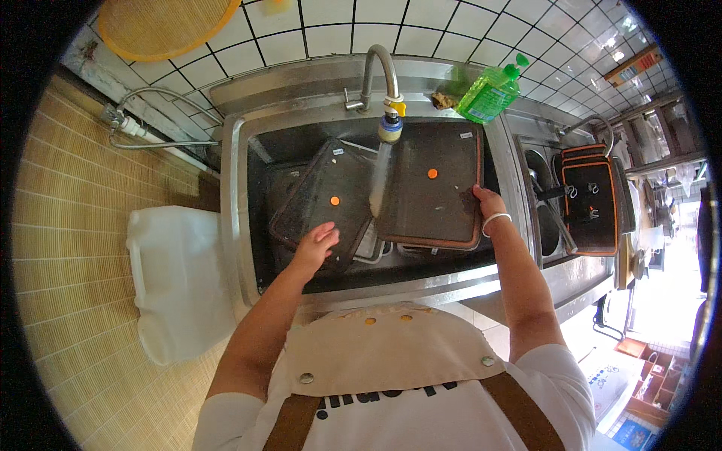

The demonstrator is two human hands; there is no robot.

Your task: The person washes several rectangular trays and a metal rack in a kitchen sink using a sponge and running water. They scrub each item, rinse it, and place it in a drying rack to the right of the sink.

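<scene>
My right hand (489, 207) grips the right edge of a dark rectangular tray (431, 208) with an orange rim and an orange dot. Water from the gooseneck faucet (388, 73) streams past this tray's left side. A second dark tray (316, 186), also with an orange dot, lies slanted at the left of the steel sink (232, 225). My left hand (317, 248) is over that tray's lower part, fingers loosely bent and nothing in them. Whether it touches the tray I cannot tell. Pale-edged items (375, 248) show partly beneath the trays.
A green dish soap bottle (489, 93) and a brown scrubber (444, 101) stand on the sink's back ledge. To the right, orange-rimmed trays (592, 225) lean by a second basin (544, 225). A white plastic jerrycan (180, 282) stands left of the sink.
</scene>
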